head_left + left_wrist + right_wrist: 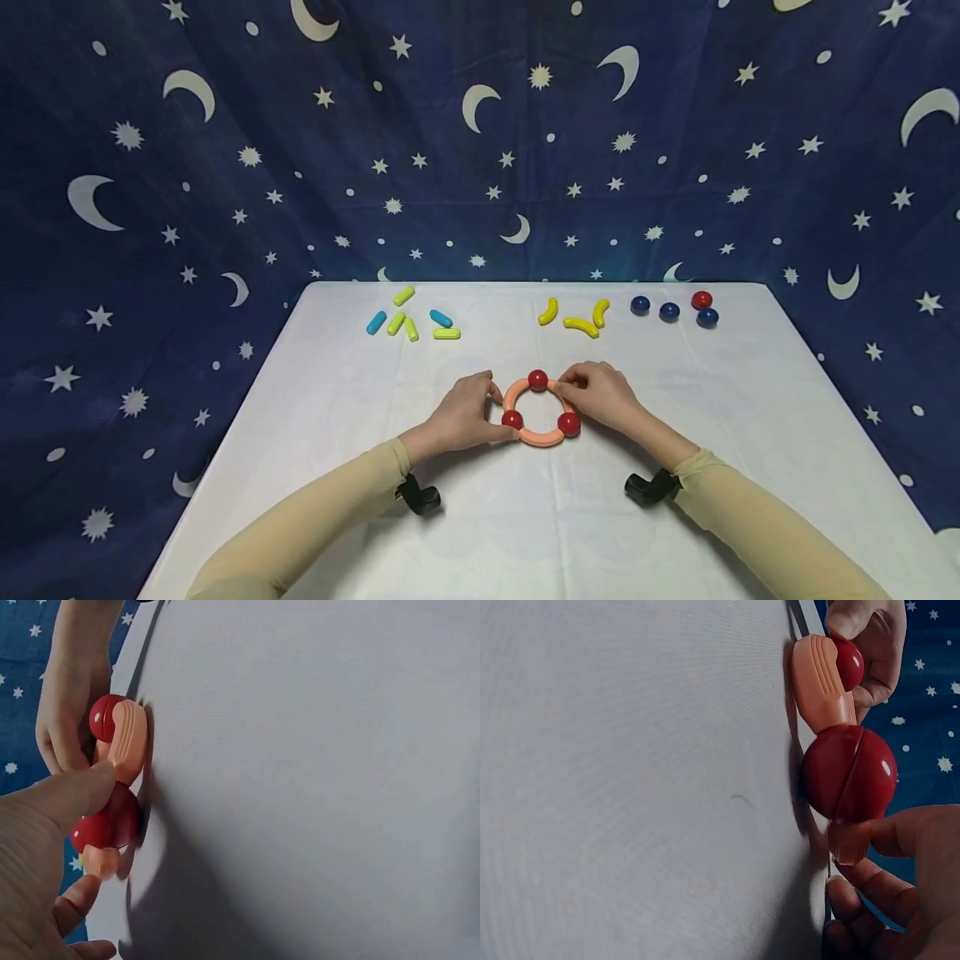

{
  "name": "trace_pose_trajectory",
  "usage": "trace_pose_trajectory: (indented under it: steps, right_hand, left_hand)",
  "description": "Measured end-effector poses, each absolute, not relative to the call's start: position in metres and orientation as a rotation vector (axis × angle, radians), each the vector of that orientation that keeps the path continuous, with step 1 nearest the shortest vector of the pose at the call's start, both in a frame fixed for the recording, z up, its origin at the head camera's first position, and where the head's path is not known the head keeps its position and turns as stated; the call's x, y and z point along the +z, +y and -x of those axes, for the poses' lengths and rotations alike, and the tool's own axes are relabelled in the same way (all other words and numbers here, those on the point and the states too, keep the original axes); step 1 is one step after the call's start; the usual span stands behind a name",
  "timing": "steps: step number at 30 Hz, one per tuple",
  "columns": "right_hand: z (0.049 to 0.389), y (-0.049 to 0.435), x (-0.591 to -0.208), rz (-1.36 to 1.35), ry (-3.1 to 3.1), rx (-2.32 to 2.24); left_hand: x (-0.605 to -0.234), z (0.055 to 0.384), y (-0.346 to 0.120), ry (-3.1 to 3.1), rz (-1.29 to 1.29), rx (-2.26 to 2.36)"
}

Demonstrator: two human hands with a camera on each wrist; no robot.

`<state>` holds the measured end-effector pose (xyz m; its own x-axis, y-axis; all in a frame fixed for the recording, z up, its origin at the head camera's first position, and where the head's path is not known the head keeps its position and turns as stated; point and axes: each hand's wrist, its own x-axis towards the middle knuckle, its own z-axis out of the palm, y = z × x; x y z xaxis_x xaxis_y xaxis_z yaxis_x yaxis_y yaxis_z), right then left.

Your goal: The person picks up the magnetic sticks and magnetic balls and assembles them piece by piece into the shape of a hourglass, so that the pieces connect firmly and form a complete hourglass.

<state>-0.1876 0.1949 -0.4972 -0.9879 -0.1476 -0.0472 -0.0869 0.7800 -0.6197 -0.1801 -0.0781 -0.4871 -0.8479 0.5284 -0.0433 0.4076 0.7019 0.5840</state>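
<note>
Three red balls and three curved orange rods are joined in a closed toy ring (pixel 541 438) in the middle of the table. From the ring's left side my left hand (pixel 467 414) grips it, thumb by the lower-left red ball (pixel 112 817) and fingers along the left rod. Opposite, my right hand (pixel 600 395) pinches the right rod (pixel 849 841) between thumb and fingers, just above the lower-right red ball (pixel 851 774). The top red ball (pixel 537 380) stands free of both hands. In the wrist views the ring lies flat, close over the white cloth.
At the back left lie several lime green rods (pixel 447 333) and two blue rods (pixel 441 318). Three curved yellow rods (pixel 581 327) are back centre. Three dark blue balls (pixel 670 312) and a loose red ball (pixel 702 299) sit back right. A starry curtain (pixel 435 125) hangs behind the white table (pixel 315 383).
</note>
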Motion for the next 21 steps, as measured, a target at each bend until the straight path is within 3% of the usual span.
trace_pose_trajectory:
  steps: [10, 21]
  right_hand:
    - [0.186, 0.206, -0.494, 0.165, 2.828, -0.911]
    - [0.173, 0.213, -0.493, 0.282, 2.664, -1.012]
  left_hand:
    - [-0.484, 0.193, -0.081, 2.69, -0.669, 0.906]
    - [-0.482, 0.228, -0.075, 2.698, -0.795, 0.872]
